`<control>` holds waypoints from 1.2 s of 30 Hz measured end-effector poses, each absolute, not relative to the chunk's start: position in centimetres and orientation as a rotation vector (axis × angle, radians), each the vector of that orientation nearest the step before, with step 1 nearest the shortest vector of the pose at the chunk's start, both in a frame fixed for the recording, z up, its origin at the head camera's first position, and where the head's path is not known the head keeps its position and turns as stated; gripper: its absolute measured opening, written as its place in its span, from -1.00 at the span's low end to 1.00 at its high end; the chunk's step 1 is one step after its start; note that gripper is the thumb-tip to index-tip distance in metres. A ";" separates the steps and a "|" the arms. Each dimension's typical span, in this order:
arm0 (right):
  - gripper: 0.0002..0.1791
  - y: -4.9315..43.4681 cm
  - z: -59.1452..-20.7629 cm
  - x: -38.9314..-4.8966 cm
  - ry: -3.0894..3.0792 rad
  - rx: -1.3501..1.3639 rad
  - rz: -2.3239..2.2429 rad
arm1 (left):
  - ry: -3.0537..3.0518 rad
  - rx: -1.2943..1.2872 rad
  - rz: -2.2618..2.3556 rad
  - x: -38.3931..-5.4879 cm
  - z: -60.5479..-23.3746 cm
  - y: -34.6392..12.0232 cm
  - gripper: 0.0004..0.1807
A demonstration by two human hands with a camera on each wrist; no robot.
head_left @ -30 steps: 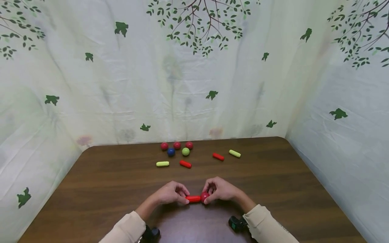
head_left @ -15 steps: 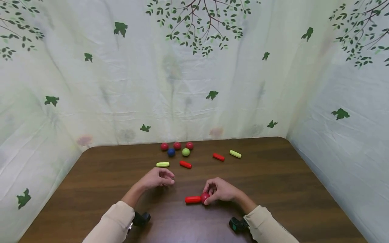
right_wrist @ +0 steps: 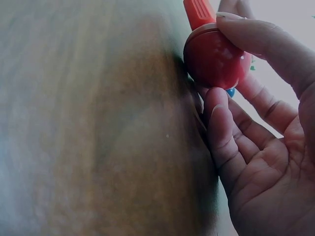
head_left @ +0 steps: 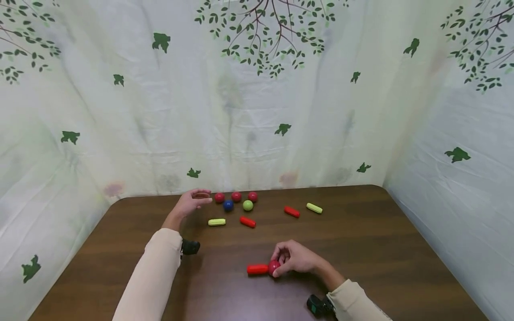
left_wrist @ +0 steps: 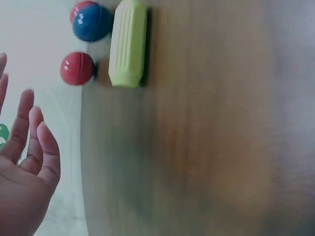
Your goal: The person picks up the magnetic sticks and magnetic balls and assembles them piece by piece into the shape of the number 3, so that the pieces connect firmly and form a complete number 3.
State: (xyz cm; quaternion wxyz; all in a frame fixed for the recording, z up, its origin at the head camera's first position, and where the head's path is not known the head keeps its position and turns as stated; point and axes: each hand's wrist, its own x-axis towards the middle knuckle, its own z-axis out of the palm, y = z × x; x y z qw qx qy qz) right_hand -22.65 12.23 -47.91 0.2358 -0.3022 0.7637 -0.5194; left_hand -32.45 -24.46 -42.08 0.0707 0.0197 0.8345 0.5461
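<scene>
My right hand pinches a red ball low over the front of the table. Against the ball's left side sits the end of a red ridged stick, in line with it. Up at the back left, my left hand is just left of a group of balls, its fingers loosely extended and holding nothing. Nearest to it is a red ball; a blue ball and a green ball lie just beyond. In the left wrist view a yellow-green ridged stick lies beside the balls.
Two more red balls stand in the back row, one a red ball at its right end. Loose on the table are a red stick, another red stick and a yellow-green stick. A white leaf-print cloth hangs behind.
My left hand has let go of the red stick and moved away to the back left, near the balls. The right hand keeps its pinch on the red ball in about the same place.
</scene>
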 end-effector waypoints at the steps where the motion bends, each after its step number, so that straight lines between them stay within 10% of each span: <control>1: -0.74 12.2 -47.9 -22.6 2.089 -0.831 -1.429 | 2.506 0.064 1.641 -32.9 -42.0 -24.4 -0.48; 26: -0.73 12.3 -47.9 -22.7 2.029 -0.845 -1.480 | 2.599 0.290 1.142 -37.0 -43.3 -22.7 -0.45; 36: -0.73 12.5 -47.9 -22.7 2.031 -0.853 -1.462 | 2.603 0.065 1.197 -37.4 -44.3 -23.8 -0.72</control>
